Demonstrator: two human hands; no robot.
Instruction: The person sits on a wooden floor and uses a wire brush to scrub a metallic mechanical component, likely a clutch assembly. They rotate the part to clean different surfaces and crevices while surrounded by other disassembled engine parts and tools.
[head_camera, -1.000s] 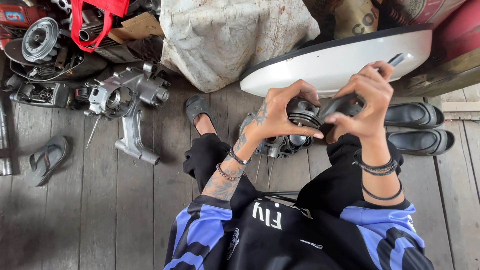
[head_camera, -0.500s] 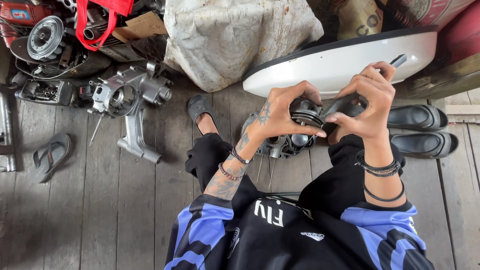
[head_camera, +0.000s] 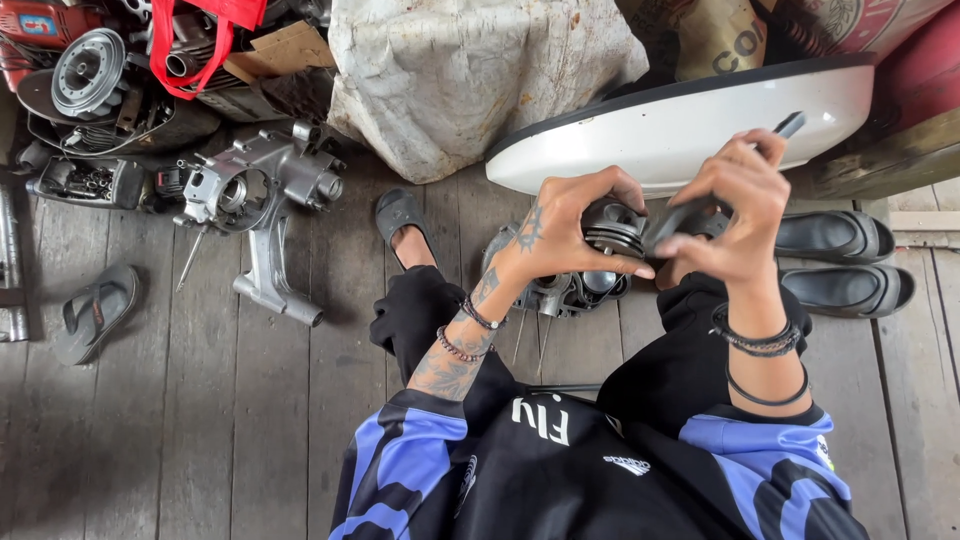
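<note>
Fingers of our left hand curl closed around a round grey metal piston, thumb beneath it and the other fingers arched over its top, so the part sits pinched between them above our lap. Our right hand is closed as well, gripping a dark slim tool whose far end sticks out past the knuckles; the near end of the tool meets the piston's side, just beside the left fingertips. Directly below both hands a grey engine casing lies on the wooden floor between our knees. Beyond the hands a white curved panel leans, and to the right of the right hand rest two dark shoes. Far left of the left hand lies another engine housing.
</note>
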